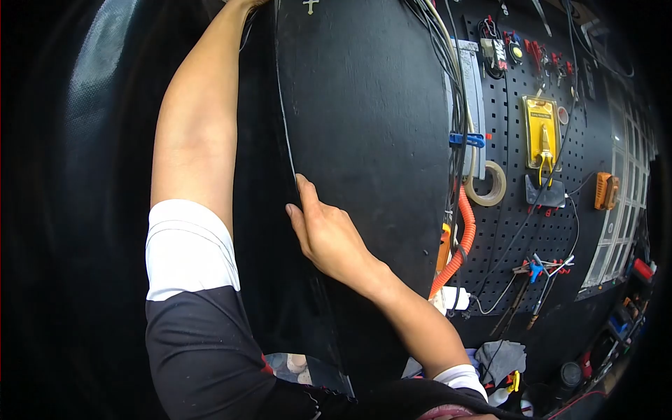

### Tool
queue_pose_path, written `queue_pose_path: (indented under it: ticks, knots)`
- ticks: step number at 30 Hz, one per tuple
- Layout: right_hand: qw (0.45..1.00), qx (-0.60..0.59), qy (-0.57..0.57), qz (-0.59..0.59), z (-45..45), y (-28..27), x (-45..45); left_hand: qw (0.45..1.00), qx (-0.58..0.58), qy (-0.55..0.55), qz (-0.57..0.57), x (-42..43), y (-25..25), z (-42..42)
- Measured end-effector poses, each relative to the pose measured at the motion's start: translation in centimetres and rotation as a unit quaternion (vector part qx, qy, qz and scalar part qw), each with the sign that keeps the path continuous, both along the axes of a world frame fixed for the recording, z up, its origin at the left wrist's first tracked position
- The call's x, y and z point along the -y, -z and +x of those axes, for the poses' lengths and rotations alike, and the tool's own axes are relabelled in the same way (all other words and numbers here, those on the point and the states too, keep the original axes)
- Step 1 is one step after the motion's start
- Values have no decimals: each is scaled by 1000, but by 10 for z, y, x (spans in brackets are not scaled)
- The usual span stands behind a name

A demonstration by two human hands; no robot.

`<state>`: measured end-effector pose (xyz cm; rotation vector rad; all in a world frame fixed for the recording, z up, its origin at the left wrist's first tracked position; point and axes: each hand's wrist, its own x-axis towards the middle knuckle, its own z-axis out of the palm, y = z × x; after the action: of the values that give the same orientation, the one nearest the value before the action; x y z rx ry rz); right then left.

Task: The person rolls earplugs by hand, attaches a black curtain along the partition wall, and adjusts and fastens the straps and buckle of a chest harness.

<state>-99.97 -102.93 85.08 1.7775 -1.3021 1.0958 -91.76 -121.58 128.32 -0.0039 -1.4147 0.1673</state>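
Note:
A large black board (pixel 364 119) with a faintly grained surface fills the middle of the head view. A thin pale line runs down its left edge, beside a dark surface (pixel 259 280). My right hand (pixel 329 234) rests on that edge, thumb and forefinger extended and apart; the other fingers are largely hidden. My left arm stretches upward along the left side of the board. Only a bit of my left hand (pixel 245 3) shows at the top border, near the board's upper edge, so its fingers are out of sight.
Right of the board hang cables (pixel 458 84), a blue clamp (pixel 467 140), a tape roll (pixel 488 183) and an orange corrugated hose (pixel 462 241). Behind them, a black pegboard (pixel 504 231) carries packaged yellow pliers (pixel 542 136). A grey cloth (pixel 502 360) and a spray bottle (pixel 505 392) are at lower right.

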Motion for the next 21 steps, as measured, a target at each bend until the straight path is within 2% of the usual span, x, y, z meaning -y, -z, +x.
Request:
queue_pose_path:
  ticks: [10,21]
  knots:
    - [999,5,-23,-26,-1,4,0,999,-7,31,14,7,-3,-5]
    - [1000,8,-7,15,0,1,4,998,7,51,25,15,-7,2]
